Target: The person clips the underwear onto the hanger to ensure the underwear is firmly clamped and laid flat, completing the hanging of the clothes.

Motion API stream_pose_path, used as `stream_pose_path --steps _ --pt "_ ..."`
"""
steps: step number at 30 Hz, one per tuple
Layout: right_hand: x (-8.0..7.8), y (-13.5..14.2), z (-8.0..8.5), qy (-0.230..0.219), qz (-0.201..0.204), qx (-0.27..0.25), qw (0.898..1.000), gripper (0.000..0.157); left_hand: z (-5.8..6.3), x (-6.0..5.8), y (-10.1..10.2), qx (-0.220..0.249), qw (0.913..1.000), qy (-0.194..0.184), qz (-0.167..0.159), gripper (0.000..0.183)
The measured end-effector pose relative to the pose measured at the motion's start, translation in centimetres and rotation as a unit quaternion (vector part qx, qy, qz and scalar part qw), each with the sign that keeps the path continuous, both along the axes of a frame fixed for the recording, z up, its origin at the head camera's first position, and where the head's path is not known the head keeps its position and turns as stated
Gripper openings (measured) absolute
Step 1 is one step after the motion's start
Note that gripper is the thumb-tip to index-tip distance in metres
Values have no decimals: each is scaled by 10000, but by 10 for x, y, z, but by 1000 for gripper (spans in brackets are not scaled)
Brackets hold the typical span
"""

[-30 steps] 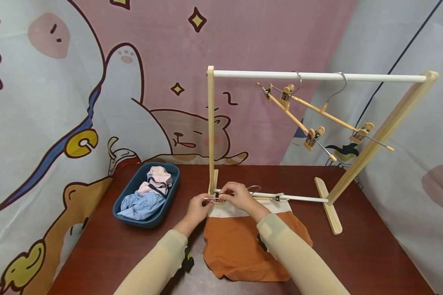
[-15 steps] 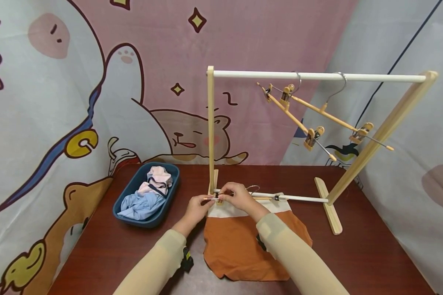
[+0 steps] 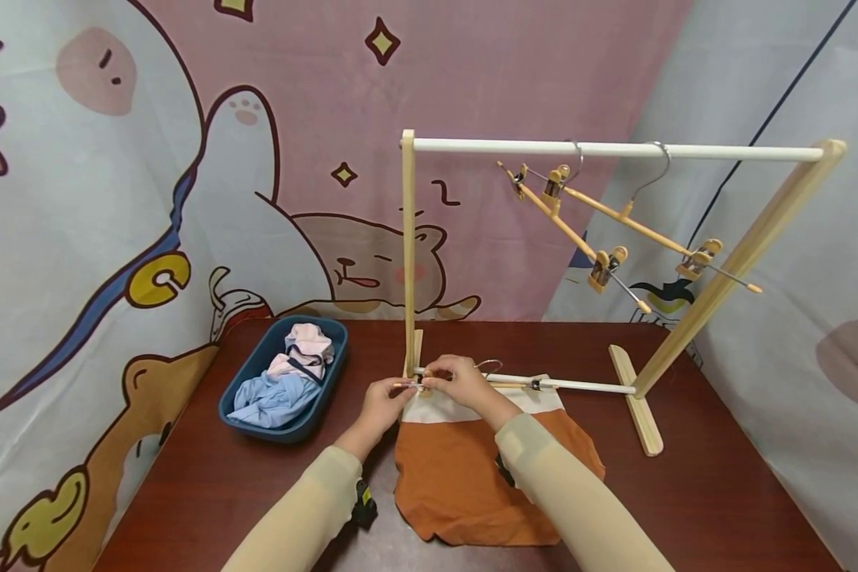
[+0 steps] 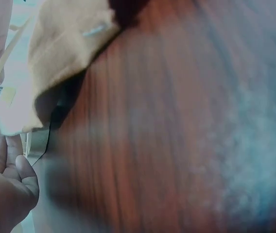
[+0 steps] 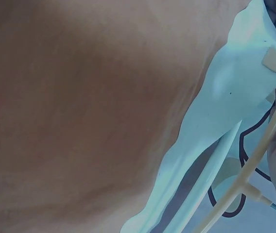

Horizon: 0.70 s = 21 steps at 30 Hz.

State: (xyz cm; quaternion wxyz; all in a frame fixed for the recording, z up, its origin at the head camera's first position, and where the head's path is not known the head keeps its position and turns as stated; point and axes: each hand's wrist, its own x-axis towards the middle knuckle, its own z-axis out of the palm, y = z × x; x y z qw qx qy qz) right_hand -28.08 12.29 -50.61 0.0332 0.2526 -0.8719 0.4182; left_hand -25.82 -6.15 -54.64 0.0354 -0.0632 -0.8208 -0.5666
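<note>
An orange-brown garment (image 3: 472, 477) with a white band lies flat on the table. A wooden clip hanger (image 3: 508, 386) runs along the band, its right clip (image 3: 536, 384) on the band's right part. My left hand (image 3: 382, 409) pinches the left corner of the white band (image 4: 19, 109), beside the hanger's end. At the hanger's left clip (image 5: 273, 59), my right hand (image 3: 465, 384) pinches with thumb and fingers. That clip sits over the cloth in the right wrist view; its handles are partly hidden by fingers.
A blue basket (image 3: 230, 409) at the left holds pink and light blue clothes (image 3: 275, 397). The wooden rack (image 3: 409, 262) stands behind the garment, its lower white bar (image 3: 593, 384) close to my hands. Two bare clip hangers (image 3: 629, 218) hang from the top bar (image 3: 486, 145).
Both hands stay at the left clip and the band's corner, with only slight finger shifts. The garment and hanger lie practically where they were.
</note>
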Motion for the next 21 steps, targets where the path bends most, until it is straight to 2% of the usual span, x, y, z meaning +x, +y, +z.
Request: stream_pose_path --steps 4,12,16,21 --pt "-1 -2 -1 -186 -60 1 9998 24 0 0 -1 -6 10000 96 23 17" --pt "0 -5 -4 -812 -487 -5 9955 35 -1 1 -1 -173 9994 233 196 16" --pt "2 -7 -3 -1007 -643 10 9928 27 0 1 -1 -252 9991 129 320 14" --pt "3 -9 -3 -804 -721 202 9939 14 2 -1 -2 -283 9991 -16 328 10"
